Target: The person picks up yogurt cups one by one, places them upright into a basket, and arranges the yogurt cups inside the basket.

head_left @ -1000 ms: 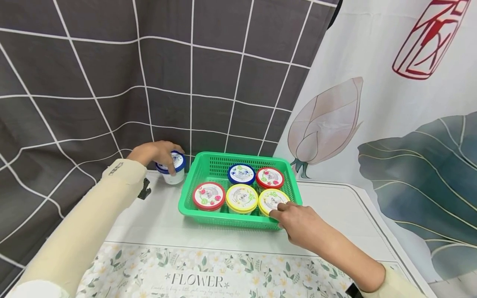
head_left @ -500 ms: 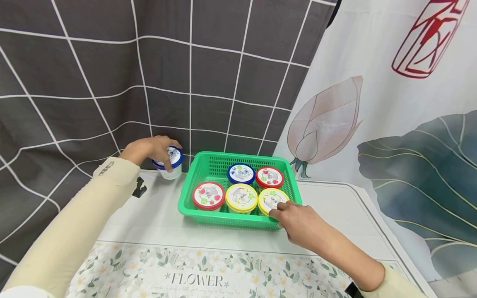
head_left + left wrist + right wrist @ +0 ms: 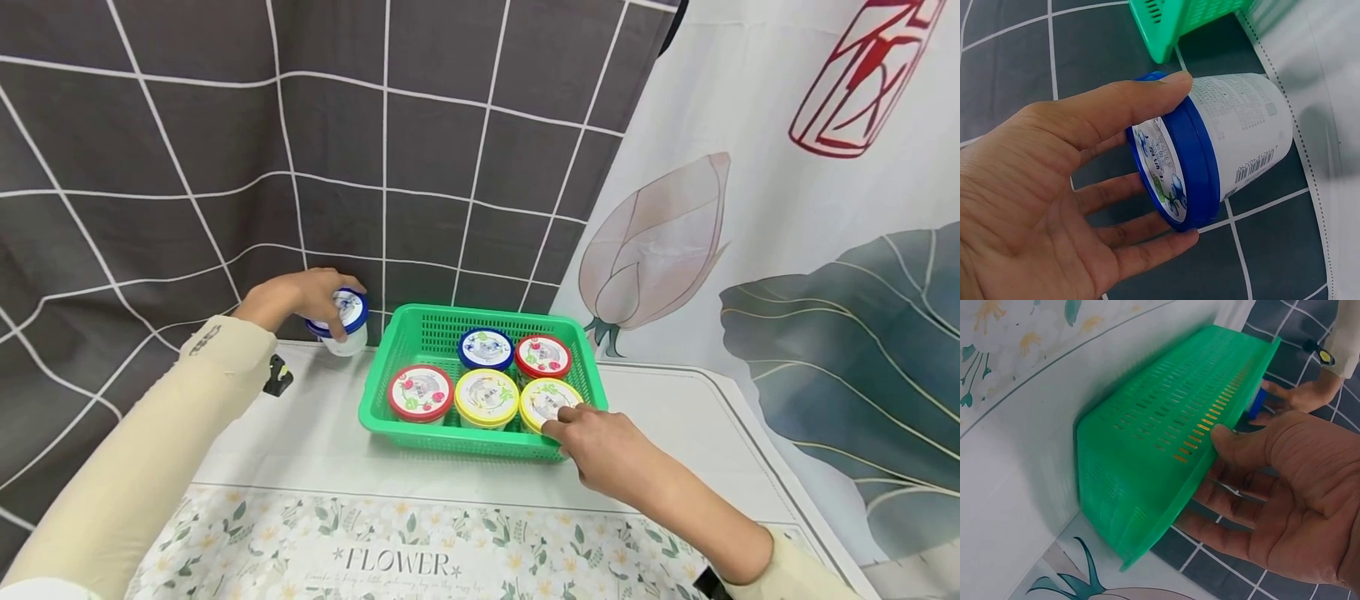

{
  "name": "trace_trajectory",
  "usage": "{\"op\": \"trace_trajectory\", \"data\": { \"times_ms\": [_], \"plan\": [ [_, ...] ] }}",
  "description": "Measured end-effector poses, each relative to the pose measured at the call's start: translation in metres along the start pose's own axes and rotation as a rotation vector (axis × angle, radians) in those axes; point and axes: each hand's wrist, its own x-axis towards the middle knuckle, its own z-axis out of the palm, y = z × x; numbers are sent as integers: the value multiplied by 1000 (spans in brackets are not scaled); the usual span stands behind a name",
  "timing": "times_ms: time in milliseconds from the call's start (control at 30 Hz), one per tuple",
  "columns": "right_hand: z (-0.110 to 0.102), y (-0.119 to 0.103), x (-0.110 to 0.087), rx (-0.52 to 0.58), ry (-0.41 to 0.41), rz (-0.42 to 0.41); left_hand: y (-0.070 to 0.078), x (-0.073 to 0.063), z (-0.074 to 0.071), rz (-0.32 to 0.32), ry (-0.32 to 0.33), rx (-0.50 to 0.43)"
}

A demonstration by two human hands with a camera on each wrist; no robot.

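Note:
To the left of the green basket (image 3: 408, 433), my left hand (image 3: 300, 298) holds a white tub with a blue lid (image 3: 351, 310). In the left wrist view, the thumb and fingers span the lid of this blue-lidded tub (image 3: 1241, 134), which has blueberries printed on top. The tub appears at the table's back edge; whether it touches the table I cannot tell. My right hand (image 3: 603, 446) grips the basket's front right rim, its thumb on the outer wall and its fingers over the inside, as the right wrist view shows around the basket (image 3: 1147, 419).
Inside the basket stand several lidded tubs: a blue-lidded tub (image 3: 486, 349), two with red lids such as the front left one (image 3: 421, 394), and two yellow-lidded tubs (image 3: 487, 399). A dark checked curtain (image 3: 330, 125) hangs behind. A floral mat (image 3: 397, 533) covers the table's front.
My left hand and the blue-lidded tub have shifted slightly left and toward the back curtain. The right hand and the basket look the same.

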Motion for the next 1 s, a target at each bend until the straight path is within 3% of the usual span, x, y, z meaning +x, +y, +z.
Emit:
{"op": "trace_trajectory", "data": {
  "times_ms": [400,733,1000],
  "plan": [
    [0,0,0,-12,5,-1,5,-2,-9,19,19,7],
    [1,0,-1,-12,15,-7,17,-5,-23,53,40,3],
    [1,1,-1,-17,22,-13,27,-10,-29,44,46,33]
  ]
}}
